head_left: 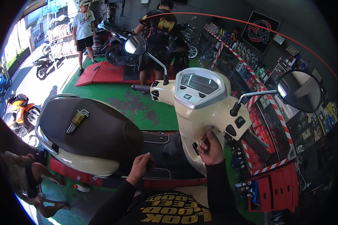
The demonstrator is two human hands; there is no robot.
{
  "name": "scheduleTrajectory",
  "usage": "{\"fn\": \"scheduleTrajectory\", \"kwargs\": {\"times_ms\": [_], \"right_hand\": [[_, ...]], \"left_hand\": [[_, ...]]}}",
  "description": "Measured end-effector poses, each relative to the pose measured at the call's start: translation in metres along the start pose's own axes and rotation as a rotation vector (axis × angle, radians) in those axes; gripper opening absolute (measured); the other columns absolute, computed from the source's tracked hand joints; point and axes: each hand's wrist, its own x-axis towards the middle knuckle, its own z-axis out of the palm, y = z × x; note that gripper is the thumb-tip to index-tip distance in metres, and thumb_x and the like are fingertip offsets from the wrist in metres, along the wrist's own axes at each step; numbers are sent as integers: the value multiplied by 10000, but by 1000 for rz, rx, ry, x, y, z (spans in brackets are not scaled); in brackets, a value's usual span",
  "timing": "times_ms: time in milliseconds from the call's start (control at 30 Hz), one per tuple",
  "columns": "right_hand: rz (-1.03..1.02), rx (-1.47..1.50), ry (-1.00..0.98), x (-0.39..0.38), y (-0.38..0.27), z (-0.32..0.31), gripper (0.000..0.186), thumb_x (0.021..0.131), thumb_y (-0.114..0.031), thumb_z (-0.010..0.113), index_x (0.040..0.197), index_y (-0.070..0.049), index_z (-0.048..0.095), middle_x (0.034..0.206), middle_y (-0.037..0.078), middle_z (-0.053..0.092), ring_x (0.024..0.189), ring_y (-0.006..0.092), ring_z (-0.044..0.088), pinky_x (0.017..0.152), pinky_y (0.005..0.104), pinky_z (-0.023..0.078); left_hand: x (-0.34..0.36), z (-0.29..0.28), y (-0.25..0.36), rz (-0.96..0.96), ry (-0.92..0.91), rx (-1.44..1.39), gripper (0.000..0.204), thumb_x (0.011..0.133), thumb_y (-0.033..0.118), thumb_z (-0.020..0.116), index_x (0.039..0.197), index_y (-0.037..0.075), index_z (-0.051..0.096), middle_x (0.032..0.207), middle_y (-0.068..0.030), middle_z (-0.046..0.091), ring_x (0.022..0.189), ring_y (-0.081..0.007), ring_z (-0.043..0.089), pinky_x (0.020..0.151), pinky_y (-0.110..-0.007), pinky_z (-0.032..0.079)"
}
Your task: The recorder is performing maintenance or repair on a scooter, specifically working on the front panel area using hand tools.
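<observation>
A cream scooter (193,122) stands side-on before me, its handlebar and display to the right. My right hand (212,149) is closed on a hex key (203,141), a thin bent metal piece of which only part shows. Its fingertips are against the cream panel below the display, beside the right grip. My left hand (141,166) is closed and raised over the footboard, near the front of the seat; whatever its fingers may hold is hidden. On the dark brown seat (90,123) lies a hex key set (77,120) in a yellow holder.
The scooter's right mirror (299,90) sticks out on my right. Beyond it are a glass display case (264,112) edged in red-white tape and a red tool cabinet (276,191). Two people stand by a red lift (105,75) behind; another person (30,176) sits at lower left.
</observation>
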Motion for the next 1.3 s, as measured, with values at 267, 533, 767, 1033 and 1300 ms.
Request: {"fn": "scheduleTrajectory", "kwargs": {"times_ms": [267,533,767,1033,1300], "right_hand": [[-180,-111,196,2,1,36,266,983,-307,590,1131,-87,609,887,58,700,447,75,428,396,224,327],[-277,-393,335,-1,-1,44,306,987,-326,570,1122,-54,603,761,95,689,376,95,426,358,215,300],[-244,-525,428,-13,5,75,299,998,-316,543,1093,-40,608,743,109,684,382,113,444,373,214,326],[-198,-1737,-122,-49,88,54,197,927,-186,589,1047,-59,682,792,116,698,588,260,585,554,335,444],[268,-1887,-203,-75,150,-24,187,901,-199,593,992,-69,693,833,150,693,672,361,607,604,397,468]], "left_hand": [[2,-8,-3,-13,-6,-1,429,1030,327,435,792,17,612,659,-68,582,546,-129,489,535,-259,402],[4,-9,-3,-11,-10,16,425,1029,316,434,789,16,616,667,-59,583,565,-127,492,560,-257,410],[4,2,19,-38,-99,-28,386,1032,300,424,853,17,615,749,-65,606,623,-126,511,573,-264,417],[9,28,12,-9,-276,-100,201,961,107,591,1111,-15,648,880,-76,665,799,-116,604,691,-235,513],[18,-16,-114,-426,-211,-26,172,924,116,658,967,-47,690,801,-77,692,694,-126,645,659,-214,546]]}}
